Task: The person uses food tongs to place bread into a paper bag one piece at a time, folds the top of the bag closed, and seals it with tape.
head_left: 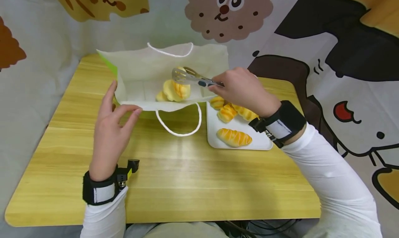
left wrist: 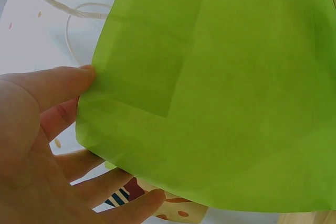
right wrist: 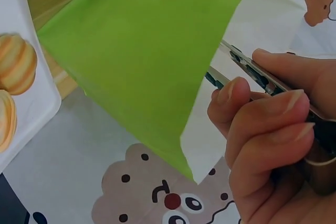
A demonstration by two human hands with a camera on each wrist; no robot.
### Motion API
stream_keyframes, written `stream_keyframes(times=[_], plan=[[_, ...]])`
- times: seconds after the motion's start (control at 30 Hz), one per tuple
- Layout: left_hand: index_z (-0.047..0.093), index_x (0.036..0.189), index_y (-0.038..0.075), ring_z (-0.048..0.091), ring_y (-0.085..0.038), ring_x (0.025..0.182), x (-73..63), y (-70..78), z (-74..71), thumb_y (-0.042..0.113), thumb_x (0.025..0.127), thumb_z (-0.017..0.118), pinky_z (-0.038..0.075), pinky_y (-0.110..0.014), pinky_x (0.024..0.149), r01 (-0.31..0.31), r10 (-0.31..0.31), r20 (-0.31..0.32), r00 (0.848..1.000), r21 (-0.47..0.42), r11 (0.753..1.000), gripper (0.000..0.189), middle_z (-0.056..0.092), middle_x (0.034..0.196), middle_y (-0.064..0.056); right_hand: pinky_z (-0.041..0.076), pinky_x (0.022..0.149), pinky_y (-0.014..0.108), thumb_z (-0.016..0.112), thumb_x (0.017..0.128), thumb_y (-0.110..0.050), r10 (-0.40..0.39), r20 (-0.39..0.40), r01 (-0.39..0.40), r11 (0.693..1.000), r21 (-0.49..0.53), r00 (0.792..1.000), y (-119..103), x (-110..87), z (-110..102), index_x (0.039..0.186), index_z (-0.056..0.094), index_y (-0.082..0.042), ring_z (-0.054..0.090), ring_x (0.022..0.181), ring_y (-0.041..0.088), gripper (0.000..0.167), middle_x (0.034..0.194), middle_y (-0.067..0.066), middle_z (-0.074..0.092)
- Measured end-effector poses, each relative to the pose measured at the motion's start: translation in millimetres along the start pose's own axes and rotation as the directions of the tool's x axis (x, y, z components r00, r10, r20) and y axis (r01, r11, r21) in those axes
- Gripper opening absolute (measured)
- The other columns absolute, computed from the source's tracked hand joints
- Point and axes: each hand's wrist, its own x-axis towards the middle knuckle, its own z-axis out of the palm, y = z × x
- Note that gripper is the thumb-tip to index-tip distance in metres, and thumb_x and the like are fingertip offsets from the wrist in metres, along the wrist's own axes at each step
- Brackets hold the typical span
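Note:
A paper bag (head_left: 131, 68), white inside with green sides and white rope handles, stands with its mouth wide. The left hand (head_left: 109, 134) pinches its near left rim between thumb and forefinger; in the left wrist view, the other fingers lie along the green side (left wrist: 210, 87). The right hand (head_left: 244, 91) grips a pair of tongs (head_left: 199, 80), fingers curled round the handles. The slotted head of the tongs is over the bag's mouth, overlapping pale yellow bread pieces (head_left: 174, 91) inside. In the right wrist view, the green side (right wrist: 142, 61) hides the tongs' tips.
To the right, partly under the right forearm, a white tray (head_left: 218, 141) bears several breads, among them a striped long roll (head_left: 234, 137). Everything stands on a wooden table (head_left: 187, 182). A printed cartoon cloth (head_left: 168, 27) hangs behind.

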Motion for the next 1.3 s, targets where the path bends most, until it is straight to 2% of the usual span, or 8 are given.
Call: stream_keyframes(times=[0.07,0.2,0.3,0.7,0.83,1.1,1.3], plan=[[0.074,0.095,-0.002,0.027,-0.03,0.151,0.3,0.0,0.9,0.012,0.092,0.072,0.034,-0.063,0.113,-0.002,0.002,0.002,1.0,0.002,1.0,0.014,0.028,0.165,-0.003,0.035,0.057,0.03,0.06,0.101,-0.033,0.021,0.007,-0.021,1.0,-0.01,1.0,1,-0.5,1,0.088,0.068,-0.01,0.047,0.056,0.018,0.028,0.061,0.001,0.047],[0.074,0.095,-0.002,0.027,-0.03,0.151,0.4,0.1,1.6,0.013,0.092,0.072,0.034,-0.062,0.113,-0.001,0.001,0.002,1.0,-0.001,1.0,0.015,0.028,0.165,-0.002,0.037,0.056,0.03,0.058,0.101,-0.036,0.07,0.022,-0.069,0.997,-0.023,0.997,5,-3.0,0,0.101,0.073,-0.009,0.048,0.057,0.02,0.031,0.064,0.003,0.053],[0.074,0.095,-0.001,0.028,-0.029,0.151,-0.1,0.1,1.7,0.013,0.092,0.072,0.034,-0.062,0.113,0.006,-0.006,-0.001,1.0,-0.008,1.0,0.015,0.028,0.165,-0.001,0.039,0.054,0.03,0.058,0.101,-0.038,0.094,0.004,-0.094,0.995,-0.015,0.996,8,-5.2,-2,0.112,0.074,-0.01,0.05,0.055,0.019,0.034,0.069,0.005,0.061],[0.074,0.095,-0.002,0.029,-0.029,0.151,-0.1,-0.4,3.8,0.013,0.092,0.072,0.036,-0.063,0.111,0.0,-0.001,-0.009,1.0,-0.019,1.0,0.015,0.029,0.164,-0.002,0.036,0.052,0.031,0.06,0.101,-0.034,0.094,-0.083,-0.095,0.995,-0.006,0.992,19,-23.7,-7,0.11,0.074,-0.009,0.045,0.05,0.02,0.03,0.06,0.004,0.052],[0.074,0.096,-0.002,0.028,-0.027,0.151,1.0,-0.4,3.1,0.013,0.092,0.072,0.035,-0.063,0.112,0.017,-0.017,-0.007,1.0,-0.031,0.999,0.016,0.028,0.165,0.002,0.032,0.052,0.032,0.058,0.101,-0.035,0.095,-0.113,-0.095,0.995,-0.002,0.989,21,-33.8,-6,0.11,0.073,-0.012,0.043,0.05,0.02,0.028,0.059,0.003,0.049],[0.075,0.096,-0.002,0.026,-0.02,0.152,1.9,-0.6,2.4,0.012,0.091,0.073,0.036,-0.062,0.112,0.063,-0.063,-0.008,0.998,-0.039,0.997,0.015,0.028,0.164,0.008,0.032,0.053,0.031,0.06,0.101,-0.036,0.098,-0.117,-0.096,0.995,0.023,0.988,17,-52.3,1,0.124,0.069,-0.014,0.043,0.051,0.018,0.033,0.062,0.003,0.051],[0.075,0.097,-0.002,0.026,-0.019,0.152,2.8,-1.8,4.9,0.011,0.091,0.074,0.036,-0.062,0.111,0.065,-0.065,-0.001,0.998,-0.047,0.997,0.015,0.028,0.164,0.008,0.031,0.049,0.03,0.06,0.101,-0.035,0.101,-0.163,-0.093,0.994,0.056,0.982,18,-68.1,6,0.122,0.07,-0.014,0.041,0.047,0.016,0.031,0.059,0.002,0.049]])
